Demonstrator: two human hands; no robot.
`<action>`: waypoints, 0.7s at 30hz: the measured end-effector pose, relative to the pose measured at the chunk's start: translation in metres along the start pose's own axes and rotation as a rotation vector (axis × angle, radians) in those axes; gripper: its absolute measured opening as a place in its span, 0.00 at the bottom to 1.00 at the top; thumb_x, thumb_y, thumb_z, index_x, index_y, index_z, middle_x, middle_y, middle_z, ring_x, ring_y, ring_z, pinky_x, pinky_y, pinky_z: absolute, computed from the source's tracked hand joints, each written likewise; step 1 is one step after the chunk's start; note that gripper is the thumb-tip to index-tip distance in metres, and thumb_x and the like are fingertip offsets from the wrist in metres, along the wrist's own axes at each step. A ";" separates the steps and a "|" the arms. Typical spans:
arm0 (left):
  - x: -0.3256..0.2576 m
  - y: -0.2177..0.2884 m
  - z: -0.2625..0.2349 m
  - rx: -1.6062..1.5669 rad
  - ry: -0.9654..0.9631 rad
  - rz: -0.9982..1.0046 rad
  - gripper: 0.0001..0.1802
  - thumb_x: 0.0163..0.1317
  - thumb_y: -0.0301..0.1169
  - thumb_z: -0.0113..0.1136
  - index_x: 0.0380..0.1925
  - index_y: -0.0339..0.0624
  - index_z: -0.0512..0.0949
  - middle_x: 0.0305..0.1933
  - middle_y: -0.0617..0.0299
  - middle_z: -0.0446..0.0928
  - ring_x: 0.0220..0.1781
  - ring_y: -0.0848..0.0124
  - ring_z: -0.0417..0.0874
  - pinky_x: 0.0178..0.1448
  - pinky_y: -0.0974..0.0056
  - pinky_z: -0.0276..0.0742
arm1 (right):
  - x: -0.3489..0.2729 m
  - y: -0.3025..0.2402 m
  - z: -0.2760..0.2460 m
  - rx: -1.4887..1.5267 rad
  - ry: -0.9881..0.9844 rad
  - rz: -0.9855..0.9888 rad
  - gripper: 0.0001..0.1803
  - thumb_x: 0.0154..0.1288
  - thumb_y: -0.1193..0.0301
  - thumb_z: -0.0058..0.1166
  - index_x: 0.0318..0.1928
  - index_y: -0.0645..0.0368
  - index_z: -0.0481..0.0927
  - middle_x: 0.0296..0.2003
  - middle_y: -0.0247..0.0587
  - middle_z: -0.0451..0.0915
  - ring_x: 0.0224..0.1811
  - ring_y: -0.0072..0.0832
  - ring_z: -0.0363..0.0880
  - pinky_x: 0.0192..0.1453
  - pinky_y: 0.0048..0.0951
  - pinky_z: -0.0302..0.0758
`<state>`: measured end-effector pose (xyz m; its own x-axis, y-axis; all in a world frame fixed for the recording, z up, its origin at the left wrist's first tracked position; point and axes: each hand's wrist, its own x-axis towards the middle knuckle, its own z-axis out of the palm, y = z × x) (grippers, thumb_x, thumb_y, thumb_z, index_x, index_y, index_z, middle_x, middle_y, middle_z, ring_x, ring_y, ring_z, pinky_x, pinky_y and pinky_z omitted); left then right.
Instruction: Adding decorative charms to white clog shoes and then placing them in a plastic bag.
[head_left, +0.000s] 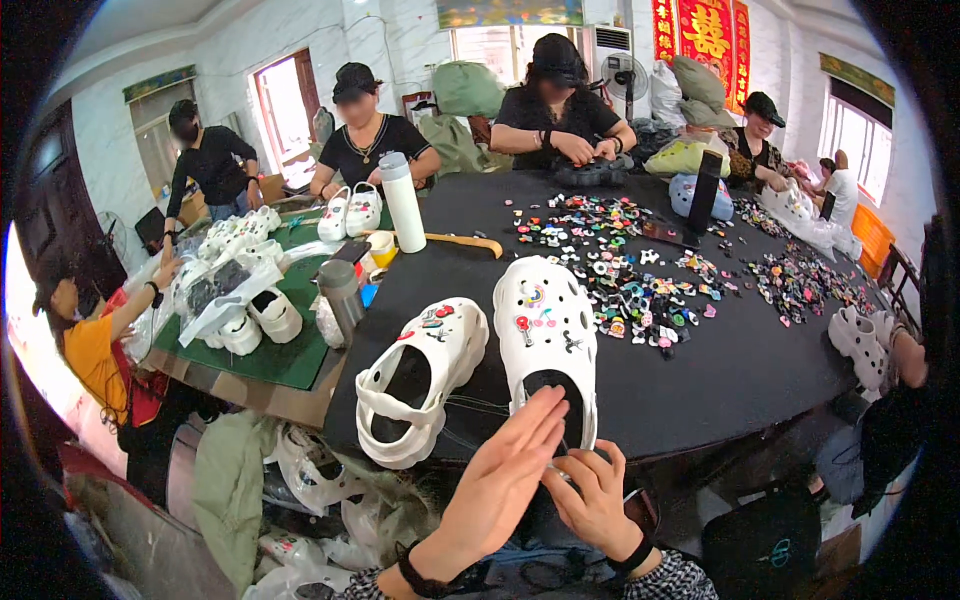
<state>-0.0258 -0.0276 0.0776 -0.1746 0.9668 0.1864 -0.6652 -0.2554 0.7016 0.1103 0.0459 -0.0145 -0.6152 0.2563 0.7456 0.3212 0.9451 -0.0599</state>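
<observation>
Two white clogs with charms stand on the black table in front of me. The left clog, with its heel strap turned back, is apart from my hands. The right clog points away from me and carries a rainbow, cherry and guitar charm. My left hand is open, its fingers stretched flat over that clog's heel opening. At the heel's right side my right hand is closed, thumb and fingers pinched together. What it pinches is hidden. A thin clear thread lies between the clogs.
Loose charms are heaped across the black table. A white bottle, a grey flask and a wooden stick stand or lie at left. More white clogs sit on a green mat. Several people work around the table.
</observation>
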 end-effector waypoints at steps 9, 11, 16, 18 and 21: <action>0.045 -0.040 -0.021 -0.388 -0.022 -0.020 0.27 0.68 0.25 0.46 0.66 0.34 0.56 0.66 0.56 0.61 0.71 0.65 0.57 0.76 0.60 0.48 | -0.015 -0.002 0.006 0.008 0.045 -0.009 0.16 0.53 0.71 0.57 0.45 0.46 0.79 0.43 0.32 0.76 0.51 0.30 0.74 0.60 0.54 0.63; 0.051 -0.047 -0.026 -0.376 0.068 -0.014 0.25 0.68 0.29 0.49 0.62 0.35 0.59 0.64 0.56 0.63 0.69 0.65 0.60 0.75 0.58 0.51 | -0.016 -0.002 0.006 0.004 0.040 -0.018 0.16 0.53 0.70 0.57 0.45 0.46 0.79 0.43 0.33 0.76 0.51 0.30 0.74 0.60 0.55 0.63; 0.050 -0.053 -0.022 -0.372 0.200 0.031 0.21 0.69 0.31 0.52 0.59 0.38 0.63 0.61 0.58 0.67 0.66 0.65 0.65 0.73 0.55 0.56 | -0.018 0.002 0.004 0.062 -0.006 -0.128 0.13 0.50 0.72 0.62 0.39 0.49 0.77 0.44 0.37 0.75 0.50 0.36 0.73 0.59 0.57 0.62; 0.040 -0.046 -0.007 -0.323 0.299 0.011 0.21 0.68 0.28 0.51 0.59 0.38 0.63 0.62 0.57 0.67 0.65 0.64 0.66 0.72 0.56 0.57 | -0.028 0.001 0.003 0.064 -0.011 -0.130 0.12 0.51 0.71 0.61 0.38 0.48 0.77 0.43 0.35 0.75 0.50 0.35 0.73 0.60 0.57 0.61; 0.032 -0.043 -0.006 -0.320 0.340 0.014 0.22 0.69 0.27 0.50 0.61 0.37 0.61 0.63 0.57 0.66 0.66 0.64 0.65 0.71 0.55 0.58 | -0.029 0.001 0.002 0.093 -0.019 -0.126 0.11 0.53 0.70 0.61 0.37 0.46 0.77 0.43 0.32 0.75 0.50 0.32 0.74 0.60 0.57 0.60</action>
<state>-0.0068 0.0143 0.0495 -0.3775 0.9226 -0.0789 -0.8425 -0.3069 0.4428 0.1273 0.0402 -0.0377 -0.6605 0.1374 0.7381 0.1728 0.9845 -0.0286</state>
